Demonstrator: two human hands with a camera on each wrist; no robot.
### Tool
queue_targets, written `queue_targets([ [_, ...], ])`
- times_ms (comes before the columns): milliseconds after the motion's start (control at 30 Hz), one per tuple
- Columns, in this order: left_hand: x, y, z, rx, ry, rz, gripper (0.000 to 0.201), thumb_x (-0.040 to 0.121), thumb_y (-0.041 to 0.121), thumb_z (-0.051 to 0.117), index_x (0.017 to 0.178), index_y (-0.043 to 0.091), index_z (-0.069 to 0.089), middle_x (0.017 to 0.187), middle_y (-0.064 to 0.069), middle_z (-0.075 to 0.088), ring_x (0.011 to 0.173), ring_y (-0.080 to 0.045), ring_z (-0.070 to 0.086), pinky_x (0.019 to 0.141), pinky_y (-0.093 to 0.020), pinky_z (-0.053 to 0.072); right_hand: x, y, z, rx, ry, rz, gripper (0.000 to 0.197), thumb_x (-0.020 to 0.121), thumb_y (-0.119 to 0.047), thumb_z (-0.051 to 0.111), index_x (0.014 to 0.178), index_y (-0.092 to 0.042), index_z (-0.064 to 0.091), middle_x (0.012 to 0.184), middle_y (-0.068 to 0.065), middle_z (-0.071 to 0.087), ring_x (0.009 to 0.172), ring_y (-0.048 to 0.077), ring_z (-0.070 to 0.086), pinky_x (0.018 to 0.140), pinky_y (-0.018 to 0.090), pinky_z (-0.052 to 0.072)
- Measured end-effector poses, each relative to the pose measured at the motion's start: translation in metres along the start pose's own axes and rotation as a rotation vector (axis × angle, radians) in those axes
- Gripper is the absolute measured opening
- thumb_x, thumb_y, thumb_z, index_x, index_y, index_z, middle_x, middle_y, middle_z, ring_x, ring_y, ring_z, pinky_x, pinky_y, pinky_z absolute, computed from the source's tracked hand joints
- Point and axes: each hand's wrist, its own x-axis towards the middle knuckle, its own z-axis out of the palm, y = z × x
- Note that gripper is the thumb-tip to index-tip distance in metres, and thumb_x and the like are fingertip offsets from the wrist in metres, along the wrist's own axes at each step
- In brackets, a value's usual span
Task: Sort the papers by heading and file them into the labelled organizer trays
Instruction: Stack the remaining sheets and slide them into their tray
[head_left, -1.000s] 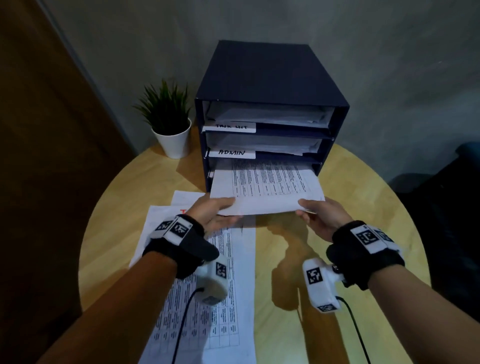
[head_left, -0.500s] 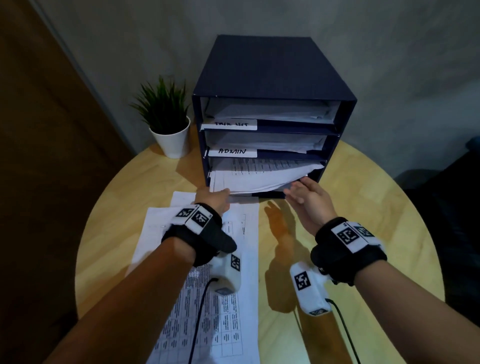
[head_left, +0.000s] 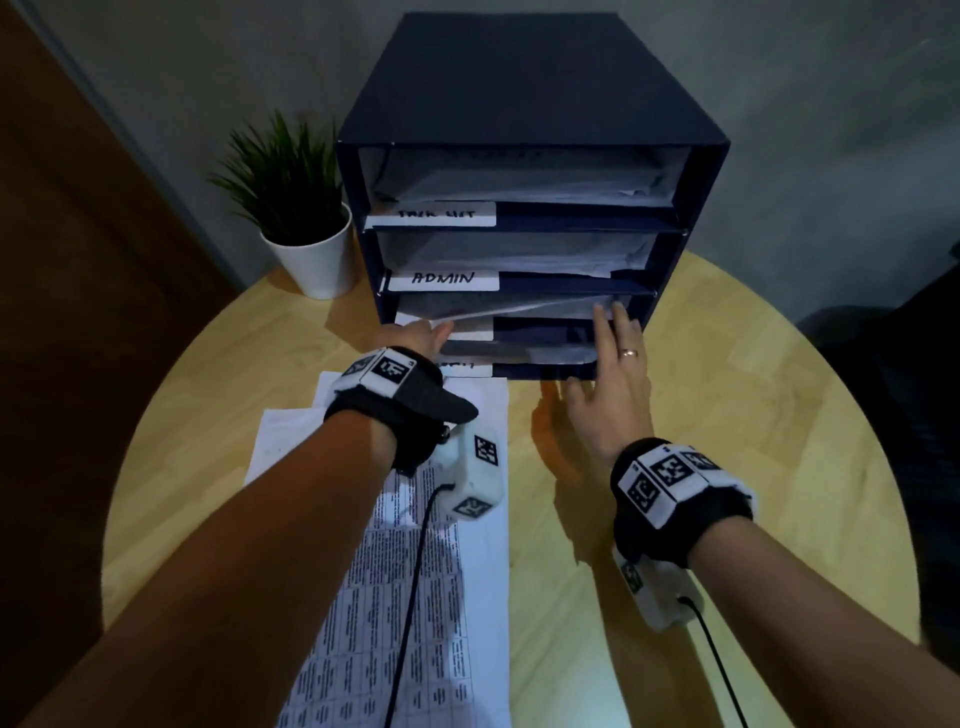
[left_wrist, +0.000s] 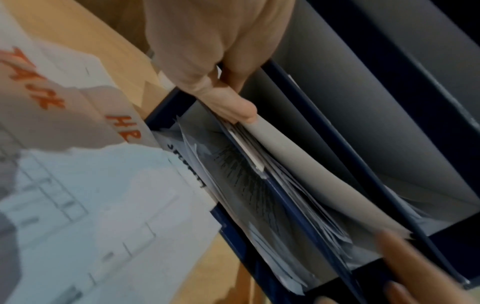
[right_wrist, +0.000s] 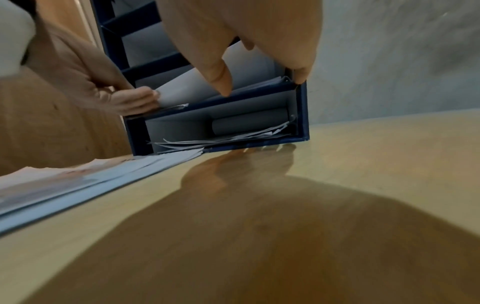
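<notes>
In the upper left of the head view a potted plant (head_left: 306, 208) is seen on the round wooden table (head_left: 727, 415), just beside the dark blue organizer (head_left: 530, 93), which fills the upper centre. Its four trays are stacked, and white labels are fixed to their front edges at the left; "ADMIN" can be read on the second. At the lower left, loose papers (head_left: 415, 597) are spread on the table under the left forearm. At the frame's centre the left hand (head_left: 421, 335) is placed at the left end of the third tray, where the corner of a sheet (left_wrist: 298, 162) is pinched between thumb and fingers. That sheet is seen bowed inside the third tray. To the right, the right hand (head_left: 618, 374) is held with fingers straight and spread, fingertips against the sheet's right edge at the tray mouth.
</notes>
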Motion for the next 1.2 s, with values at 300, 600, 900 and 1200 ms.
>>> queue_targets([
  [300, 0.005, 0.002, 0.001, 0.124, -0.027, 0.109, 0.073, 0.086, 0.032, 0.064, 0.143, 0.005, 0.028, 0.142, -0.014, 0.039, 0.132, -0.031, 0.039, 0.109, -0.035, 0.036, 0.012, -0.005, 0.000, -0.213, -0.273, 0.070, 0.070, 0.096, -0.026, 0.046, 0.152, -0.022, 0.005, 0.161, -0.003, -0.004, 0.149, 0.023, -0.011, 0.119, 0.047, 0.012],
  [600, 0.008, 0.017, 0.007, -0.664, -0.016, 0.050, 0.033, 0.093, -0.004, 0.048, 0.126, -0.005, 0.049, 0.095, -0.011, 0.061, 0.098, -0.019, 0.055, 0.074, -0.017, 0.052, 0.011, -0.004, -0.011, -0.338, -0.371, 0.031, 0.076, 0.095, -0.028, 0.046, 0.152, -0.025, -0.004, 0.161, -0.004, -0.011, 0.149, 0.022, -0.011, 0.119, 0.047, 0.008],
  [900, 0.002, -0.002, -0.006, -0.471, -0.057, 0.117, 0.030, 0.092, -0.005, 0.048, 0.122, -0.004, 0.053, 0.065, 0.002, 0.053, 0.057, -0.006, 0.049, 0.068, -0.029, 0.051, 0.011, -0.006, -0.017, -0.322, -0.428, 0.035, 0.076, 0.095, -0.029, 0.047, 0.152, -0.027, -0.004, 0.160, -0.003, -0.014, 0.149, 0.021, -0.013, 0.119, 0.047, 0.004],
  [1200, -0.007, -0.113, -0.073, -0.276, 0.003, -0.180, 0.043, 0.093, 0.007, 0.048, 0.050, 0.007, 0.045, 0.042, -0.006, 0.044, 0.025, -0.012, 0.037, 0.037, -0.016, 0.030, -0.044, -0.044, -0.012, 0.038, -0.617, 0.043, 0.046, 0.098, -0.021, 0.044, 0.143, -0.016, 0.038, 0.155, 0.006, 0.030, 0.141, 0.022, 0.031, 0.112, 0.030, 0.029],
])
